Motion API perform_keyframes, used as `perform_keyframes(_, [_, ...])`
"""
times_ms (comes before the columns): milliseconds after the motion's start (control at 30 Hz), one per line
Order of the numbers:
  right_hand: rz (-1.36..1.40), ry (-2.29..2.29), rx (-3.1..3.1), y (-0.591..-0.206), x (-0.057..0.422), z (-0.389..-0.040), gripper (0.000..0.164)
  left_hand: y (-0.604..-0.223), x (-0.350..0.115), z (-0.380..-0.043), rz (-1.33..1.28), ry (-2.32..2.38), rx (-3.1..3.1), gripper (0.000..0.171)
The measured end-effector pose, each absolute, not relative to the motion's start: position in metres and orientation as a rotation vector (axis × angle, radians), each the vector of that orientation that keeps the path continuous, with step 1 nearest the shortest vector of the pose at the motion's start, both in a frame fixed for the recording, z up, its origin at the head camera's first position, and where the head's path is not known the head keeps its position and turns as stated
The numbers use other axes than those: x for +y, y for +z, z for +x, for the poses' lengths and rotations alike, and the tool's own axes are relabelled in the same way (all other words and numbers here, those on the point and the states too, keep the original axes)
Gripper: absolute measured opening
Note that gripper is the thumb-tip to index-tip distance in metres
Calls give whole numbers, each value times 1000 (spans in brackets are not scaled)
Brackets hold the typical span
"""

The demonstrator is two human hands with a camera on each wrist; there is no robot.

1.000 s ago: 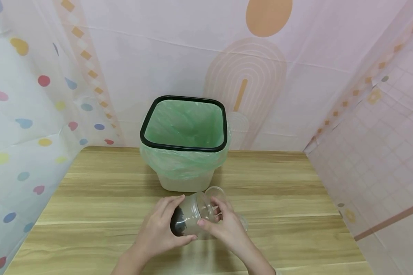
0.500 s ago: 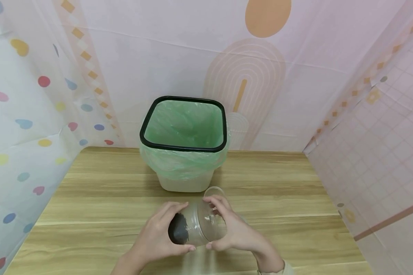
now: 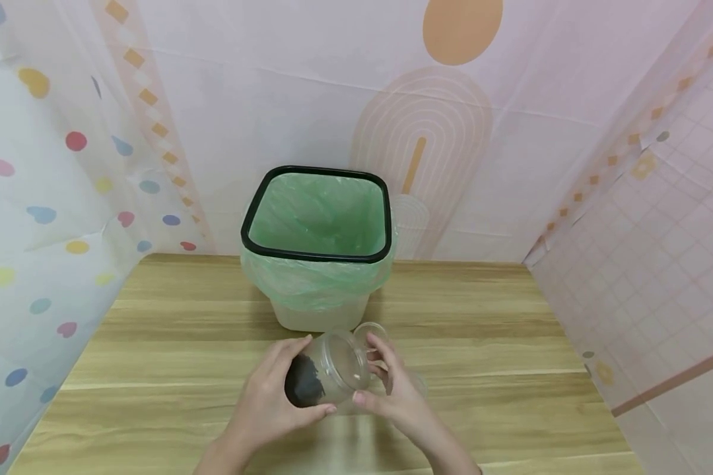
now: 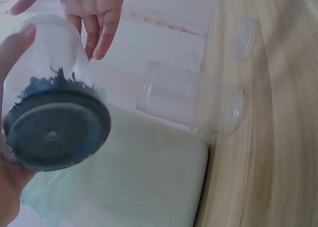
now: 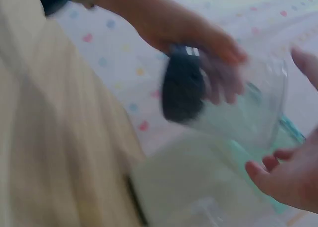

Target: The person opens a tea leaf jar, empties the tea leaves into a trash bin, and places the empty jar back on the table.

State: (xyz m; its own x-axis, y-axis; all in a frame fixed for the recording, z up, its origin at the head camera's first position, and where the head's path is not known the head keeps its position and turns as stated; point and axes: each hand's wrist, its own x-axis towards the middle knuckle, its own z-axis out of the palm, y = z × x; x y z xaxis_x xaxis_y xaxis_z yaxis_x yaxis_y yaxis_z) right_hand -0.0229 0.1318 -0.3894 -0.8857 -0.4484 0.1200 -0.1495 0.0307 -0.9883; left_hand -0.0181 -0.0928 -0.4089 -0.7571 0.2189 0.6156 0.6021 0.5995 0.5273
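Observation:
My left hand grips a clear plastic jar around its base end. Dark shredded-looking bits lie in that end, and the jar is tilted on its side above the table. My right hand is beside the jar's rim end, fingers spread and apart from it in the right wrist view. Whether a clear lid covers the rim I cannot tell. Behind the right hand stands a second clear jar, upright. A clear round lid lies on the table near it.
A bin with a black rim and green liner bag stands at the back, just beyond the jars. The wood-grain table reaches patterned cloth walls at the back and sides.
My right hand first had its fingers at the jar's rim end, then spread wider around it, and now is drawn off to the right. The held jar has turned slightly, its rim end higher.

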Motion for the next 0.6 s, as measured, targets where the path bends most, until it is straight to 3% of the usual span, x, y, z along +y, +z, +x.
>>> perform_keyframes(167, [-342,-2033,2052,-389,119,-14,94,-411,-91,-21,-644,-907,-2285,92])
perform_keyframes(367, [-219,-2043,2151,-387,109,-14,85,-414,-89,-20,-661,-843,-2243,92])
perform_keyframes(467, [-265,-1983,2190,-387,111,-17,78,-413,-88,-19,-676,-856,-2235,92])
perform_keyframes(600, [-546,-1894,2175,-387,121,-22,75,-411,-89,-16,-704,-915,-2269,93])
